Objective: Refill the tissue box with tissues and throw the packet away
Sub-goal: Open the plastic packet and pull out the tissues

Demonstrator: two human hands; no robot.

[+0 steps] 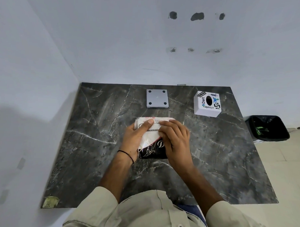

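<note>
A plastic tissue packet [151, 144], white with a black printed end, lies in the middle of the dark marble table [93, 145]. My left hand [136, 138] grips its left side, thumb on top near the far edge. My right hand [175, 141] presses on its right side, fingertips meeting the left thumb at the packet's far end. The white tissue box cover [207, 103], with stickers and an oval slot, stands at the table's far right. Its grey square base [157, 98] lies upside down at the far middle, feet showing.
A black-lined waste bin [267, 128] stands on the floor just past the table's right edge. White walls close in the table's far and left sides. A yellowish sticker [50, 202] marks the near left corner.
</note>
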